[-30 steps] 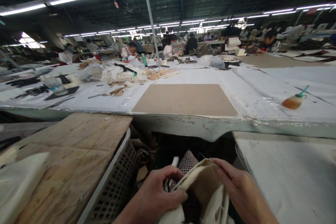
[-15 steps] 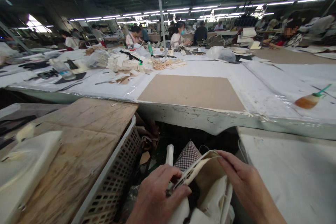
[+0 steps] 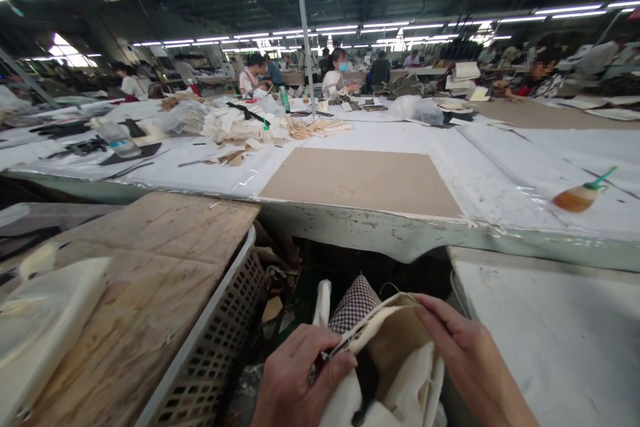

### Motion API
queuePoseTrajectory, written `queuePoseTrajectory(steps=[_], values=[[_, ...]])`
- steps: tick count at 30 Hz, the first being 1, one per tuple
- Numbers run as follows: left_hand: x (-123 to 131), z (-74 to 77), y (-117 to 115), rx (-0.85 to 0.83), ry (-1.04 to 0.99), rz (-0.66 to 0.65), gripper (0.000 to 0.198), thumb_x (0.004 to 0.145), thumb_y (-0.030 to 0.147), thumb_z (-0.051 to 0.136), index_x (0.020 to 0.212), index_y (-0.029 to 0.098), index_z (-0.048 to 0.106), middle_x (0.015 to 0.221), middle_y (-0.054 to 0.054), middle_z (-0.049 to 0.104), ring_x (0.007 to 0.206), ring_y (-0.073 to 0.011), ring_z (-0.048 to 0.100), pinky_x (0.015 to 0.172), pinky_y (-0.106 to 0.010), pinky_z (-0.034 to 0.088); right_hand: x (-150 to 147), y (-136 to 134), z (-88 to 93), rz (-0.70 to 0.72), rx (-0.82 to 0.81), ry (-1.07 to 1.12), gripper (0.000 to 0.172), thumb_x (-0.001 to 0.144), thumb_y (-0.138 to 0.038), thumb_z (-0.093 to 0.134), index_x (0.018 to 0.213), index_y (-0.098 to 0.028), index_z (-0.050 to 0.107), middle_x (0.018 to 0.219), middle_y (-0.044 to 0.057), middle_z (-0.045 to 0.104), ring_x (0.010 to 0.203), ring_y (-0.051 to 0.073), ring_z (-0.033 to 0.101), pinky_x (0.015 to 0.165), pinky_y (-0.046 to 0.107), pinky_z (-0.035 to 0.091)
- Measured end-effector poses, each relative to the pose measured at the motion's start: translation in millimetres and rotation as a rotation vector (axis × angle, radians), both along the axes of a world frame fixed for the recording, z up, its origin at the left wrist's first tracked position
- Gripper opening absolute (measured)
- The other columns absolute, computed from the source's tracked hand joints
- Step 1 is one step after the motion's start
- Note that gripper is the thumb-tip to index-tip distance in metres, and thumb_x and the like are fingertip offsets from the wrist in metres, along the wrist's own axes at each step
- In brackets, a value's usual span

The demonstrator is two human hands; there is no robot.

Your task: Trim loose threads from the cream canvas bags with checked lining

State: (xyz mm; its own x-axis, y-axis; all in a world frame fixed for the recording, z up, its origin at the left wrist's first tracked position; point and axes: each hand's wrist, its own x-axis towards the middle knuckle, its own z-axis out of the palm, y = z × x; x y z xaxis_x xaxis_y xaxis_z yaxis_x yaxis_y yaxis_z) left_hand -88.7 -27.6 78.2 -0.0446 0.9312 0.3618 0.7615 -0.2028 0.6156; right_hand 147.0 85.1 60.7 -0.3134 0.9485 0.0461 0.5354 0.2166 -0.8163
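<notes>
The left hand (image 3: 295,380) is closed in a pinch on the near edge of a cream fabric piece (image 3: 395,347); the thumb lies on top and the fingers curl beneath. The right hand (image 3: 460,353) grips the opposite edge of the same piece, fingers bent over its rim; the piece is held between both hands, low and close to the body, below the front edge of the work table (image 3: 380,230). A checked lining (image 3: 353,303) projects from the piece just beyond the left hand's fingertips.

Judged procedure for this step: keep both edges under even tension so the layers stay aligned; hold the pinch close to the seam rather than on loose cloth; avoid twisting the lining against the outer layer.

Left of the left hand stands a perforated plastic crate (image 3: 215,340) covered by a wooden board (image 3: 150,260); ahead of both hands lies a brown card sheet (image 3: 360,180); ahead of the right hand, well apart, lies an amber bottle (image 3: 577,197) on its side.
</notes>
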Motion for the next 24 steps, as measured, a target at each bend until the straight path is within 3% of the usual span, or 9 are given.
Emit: queuePoseTrajectory(steps=[7, 11, 15, 20, 24], values=[[-2.2, -1.0, 1.6, 0.008, 0.063, 0.112, 0.015, 0.090, 0.026, 0.059, 0.076, 0.021, 0.065, 0.073, 0.001, 0.070, 0.068, -0.0121, 0.067, 0.065, -0.018, 0.052, -10.1, -7.8, -1.1, -0.048, 0.033, 0.057, 0.037, 0.093, -0.049, 0.048, 0.109, -0.026, 0.071, 0.104, 0.004, 0.077, 0.091, 0.024, 0.074, 0.075, 0.024, 0.059], [4.0, -1.5, 11.2, 0.037, -0.056, 0.179, 0.013, 0.088, 0.021, 0.055, 0.085, 0.023, 0.067, 0.085, 0.001, 0.074, 0.073, -0.0131, 0.069, 0.070, -0.019, 0.053, -10.7, -11.6, -0.3, -0.044, 0.056, 0.111, 0.037, 0.091, -0.051, 0.050, 0.106, -0.025, 0.073, 0.098, 0.003, 0.078, 0.083, 0.023, 0.074, 0.072, 0.023, 0.059], [4.9, 2.5, 21.8, -0.051, -0.061, 0.192, 0.017, 0.086, 0.020, 0.052, 0.083, 0.023, 0.068, 0.071, 0.003, 0.070, 0.063, -0.0117, 0.064, 0.057, -0.018, 0.047, -7.9, -13.1, 0.3, -0.007, 0.060, 0.146, 0.034, 0.093, -0.048, 0.050, 0.107, -0.026, 0.072, 0.096, 0.001, 0.078, 0.077, 0.020, 0.074, 0.072, 0.021, 0.058], [-2.9, 13.4, 36.5, -0.174, 0.063, 0.087, 0.016, 0.085, 0.021, 0.054, 0.069, 0.019, 0.058, 0.066, 0.002, 0.063, 0.061, -0.0114, 0.059, 0.058, -0.019, 0.045, -6.2, -11.2, 0.7, 0.079, 0.104, 0.123, 0.033, 0.096, -0.043, 0.047, 0.112, -0.025, 0.070, 0.105, 0.003, 0.077, 0.088, 0.020, 0.074, 0.075, 0.019, 0.057], [-5.4, 17.1, 45.3, -0.138, 0.100, -0.051, 0.014, 0.087, 0.016, 0.051, 0.078, 0.019, 0.062, 0.074, 0.001, 0.064, 0.068, -0.0119, 0.061, 0.064, -0.021, 0.045, -4.9, -8.2, -0.3, 0.141, 0.134, 0.079, 0.033, 0.097, -0.039, 0.045, 0.114, -0.022, 0.069, 0.106, 0.004, 0.077, 0.087, 0.019, 0.075, 0.073, 0.017, 0.057]])
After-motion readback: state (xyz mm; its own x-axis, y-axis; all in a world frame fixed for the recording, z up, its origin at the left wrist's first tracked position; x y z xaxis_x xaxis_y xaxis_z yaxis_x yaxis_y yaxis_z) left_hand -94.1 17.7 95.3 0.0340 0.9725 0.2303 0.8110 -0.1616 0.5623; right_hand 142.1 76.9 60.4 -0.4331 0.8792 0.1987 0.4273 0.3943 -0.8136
